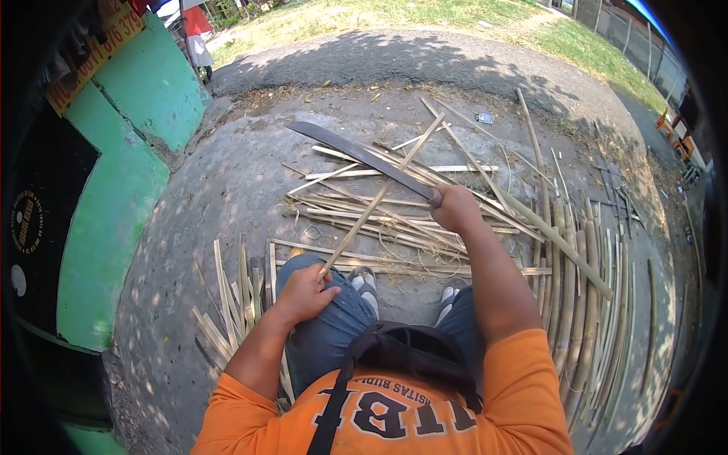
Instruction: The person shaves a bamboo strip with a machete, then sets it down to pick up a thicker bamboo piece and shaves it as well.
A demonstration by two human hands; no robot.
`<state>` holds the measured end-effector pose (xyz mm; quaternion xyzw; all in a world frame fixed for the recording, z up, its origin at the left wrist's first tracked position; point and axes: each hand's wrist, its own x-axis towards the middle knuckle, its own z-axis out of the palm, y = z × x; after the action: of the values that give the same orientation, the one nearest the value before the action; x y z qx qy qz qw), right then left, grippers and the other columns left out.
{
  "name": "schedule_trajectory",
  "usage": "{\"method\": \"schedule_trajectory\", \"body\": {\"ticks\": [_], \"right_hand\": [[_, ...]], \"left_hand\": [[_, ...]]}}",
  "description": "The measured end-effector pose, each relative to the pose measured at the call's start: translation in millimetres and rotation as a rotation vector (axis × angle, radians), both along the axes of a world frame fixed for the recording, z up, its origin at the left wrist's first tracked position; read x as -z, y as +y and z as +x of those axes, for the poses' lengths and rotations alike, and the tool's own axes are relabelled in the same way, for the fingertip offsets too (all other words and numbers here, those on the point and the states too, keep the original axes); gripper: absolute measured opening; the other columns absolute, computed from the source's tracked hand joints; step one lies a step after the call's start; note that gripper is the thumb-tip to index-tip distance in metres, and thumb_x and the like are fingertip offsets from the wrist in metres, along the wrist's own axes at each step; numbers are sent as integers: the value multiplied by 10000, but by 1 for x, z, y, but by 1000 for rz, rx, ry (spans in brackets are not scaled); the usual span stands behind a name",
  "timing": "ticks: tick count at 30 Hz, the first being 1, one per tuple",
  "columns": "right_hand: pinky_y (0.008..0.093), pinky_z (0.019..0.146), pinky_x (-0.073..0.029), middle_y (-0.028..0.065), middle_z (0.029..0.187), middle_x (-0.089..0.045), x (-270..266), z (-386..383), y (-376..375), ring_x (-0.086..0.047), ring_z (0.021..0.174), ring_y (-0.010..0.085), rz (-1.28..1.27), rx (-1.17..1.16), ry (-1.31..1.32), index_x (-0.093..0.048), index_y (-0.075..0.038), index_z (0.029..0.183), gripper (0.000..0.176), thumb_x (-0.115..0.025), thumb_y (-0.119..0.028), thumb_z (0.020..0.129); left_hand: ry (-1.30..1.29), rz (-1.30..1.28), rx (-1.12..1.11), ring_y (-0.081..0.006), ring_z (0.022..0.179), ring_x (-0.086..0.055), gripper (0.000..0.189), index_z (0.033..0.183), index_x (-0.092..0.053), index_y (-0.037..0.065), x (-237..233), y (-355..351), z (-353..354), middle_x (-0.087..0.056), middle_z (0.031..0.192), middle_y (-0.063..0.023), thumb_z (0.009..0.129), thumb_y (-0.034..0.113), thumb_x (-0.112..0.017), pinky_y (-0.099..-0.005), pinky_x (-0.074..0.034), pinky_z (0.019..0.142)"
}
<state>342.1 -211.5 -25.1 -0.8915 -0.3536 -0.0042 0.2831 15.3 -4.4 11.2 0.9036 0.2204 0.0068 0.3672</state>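
My right hand (pixel 456 208) is closed round the handle of a long machete, whose dark blade (pixel 356 154) points up and to the left. Over my left knee, my left hand (pixel 305 292) grips the near end of a thin bamboo strip (pixel 364 216). That strip slants up to the right and crosses the blade in the view; whether the two touch is unclear. Beneath them, many split bamboo strips (pixel 425 171) lie in a loose pile on the ground.
Long bamboo poles (pixel 578 303) lie at the right, and a thicker green pole (pixel 557 241) slants beside them. More split strips (pixel 227 296) are by my left leg. A green wall (pixel 114 189) stands at the left. A small blue packet (pixel 484 118) lies on the ground ahead.
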Motion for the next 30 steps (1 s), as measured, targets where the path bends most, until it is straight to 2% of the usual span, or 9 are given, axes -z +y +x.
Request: {"method": "schedule_trajectory", "body": {"ticks": [5,16,22,30], "right_hand": [[522,792,-569,206,880,-729,1,2,-4,-692,868,438,2,37,-15,-734,-104,882,188,-645,-269,876],[521,817,-575,200,912,-744,14,22,-16,-711,895,423,67,183,32,-750,-107,904,163,-711,-255,847],[535,800,-573,213,875,-733,17,30,-20,-707,875,431,56,182,-49,-727,-81,870,173,-709,-251,845],[538,777,-566,189,852,-730,0,28,-29,-698,852,438,102,206,-109,-729,-107,870,156,-699,-261,863]], "left_hand": [[29,-38,3,-219,578,-543,314,982,-629,18,-5,-2,4,-610,663,-93,845,188,-855,-374,-457,587],[10,22,51,-215,596,-572,348,979,-635,17,1,2,1,-615,672,-95,836,233,-868,-370,-476,599],[41,-6,44,-213,596,-568,358,978,-632,15,-4,1,2,-615,673,-99,831,233,-875,-366,-474,598],[18,-17,82,-222,599,-577,361,979,-636,18,-1,5,1,-632,691,-111,829,241,-877,-370,-478,601]]}}
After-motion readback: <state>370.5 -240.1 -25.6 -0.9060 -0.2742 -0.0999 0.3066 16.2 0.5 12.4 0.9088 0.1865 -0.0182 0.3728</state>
